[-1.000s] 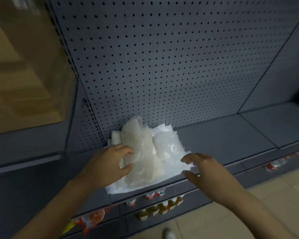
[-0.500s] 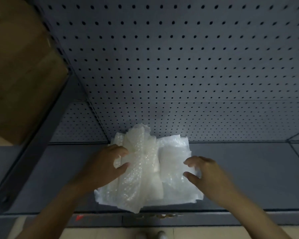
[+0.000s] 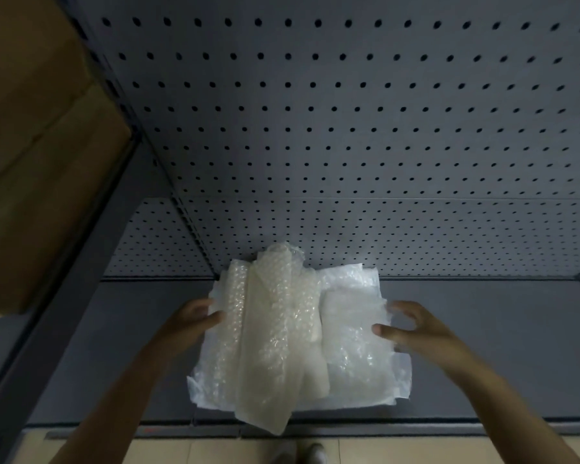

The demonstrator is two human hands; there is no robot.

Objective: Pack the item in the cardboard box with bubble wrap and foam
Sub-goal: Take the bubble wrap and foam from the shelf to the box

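A crumpled pile of clear bubble wrap [image 3: 275, 333] lies on white foam sheets [image 3: 399, 380] on a grey metal shelf [image 3: 499, 346]. One long piece hangs over the shelf's front edge. My left hand [image 3: 188, 324] grips the pile's left side, thumb and fingers on the wrap. My right hand [image 3: 412, 329] grips the right side, thumb on top of a folded piece and fingers curled at its edge. A brown cardboard box [image 3: 31, 145] shows blurred at the upper left. No item to pack is visible.
A grey pegboard back panel [image 3: 349, 128] rises behind the shelf. A dark shelf upright [image 3: 81, 262] runs diagonally at the left. Below the shelf's front edge lie beige floor tiles [image 3: 416, 452] and the tips of my shoes [image 3: 298, 453].
The view has dropped and closed in on the shelf. My left hand slid from the middle of the wrap to its left edge. My right hand moved onto the right edge.
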